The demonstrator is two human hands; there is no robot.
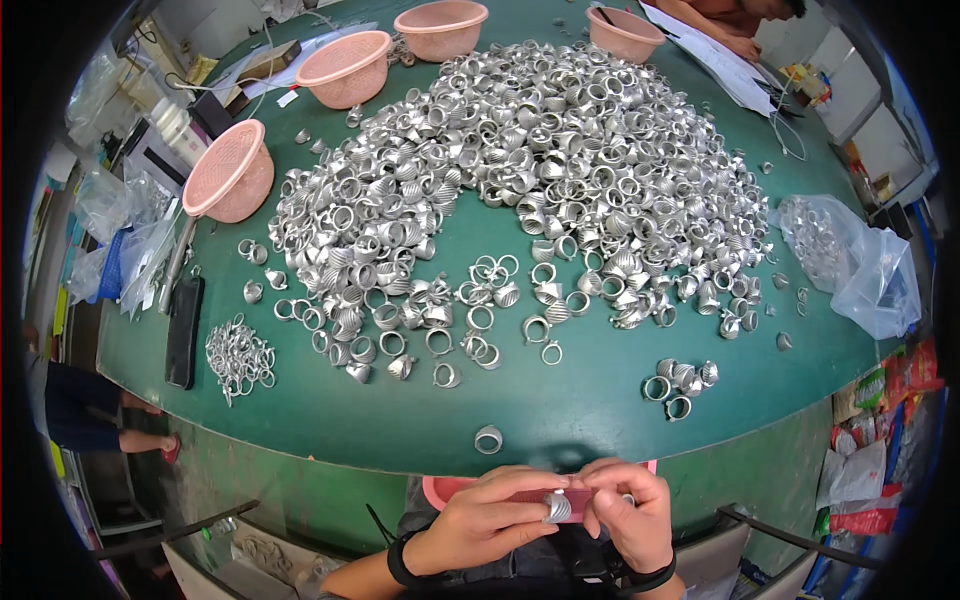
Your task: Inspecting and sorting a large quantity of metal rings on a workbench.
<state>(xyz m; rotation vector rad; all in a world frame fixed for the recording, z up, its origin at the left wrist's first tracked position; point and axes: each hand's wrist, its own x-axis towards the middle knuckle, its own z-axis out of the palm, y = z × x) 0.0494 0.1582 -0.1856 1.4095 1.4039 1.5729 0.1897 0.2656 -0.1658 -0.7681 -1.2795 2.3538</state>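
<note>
At the table's near edge, my left hand (490,520) is closed on a silver metal ring fitting (558,508) with slanted ribs, held between thumb and fingers. My right hand (630,515) is just beside it, fingers curled and pinched; a bit of silver shows between them, too small to name. Beneath both hands a pink plastic basket (440,488) is partly hidden. A single ring fitting (488,439) lies on the green table just beyond my left hand. Farther off spreads a large heap of similar ribbed fittings (560,140).
Thin metal rings (240,358) lie piled at the left near a dark bar-shaped object (185,332). Pink baskets (230,172) stand along the far and left sides. A clear plastic bag (865,270) of parts rests at the right. Another person's hand (742,48) is over papers.
</note>
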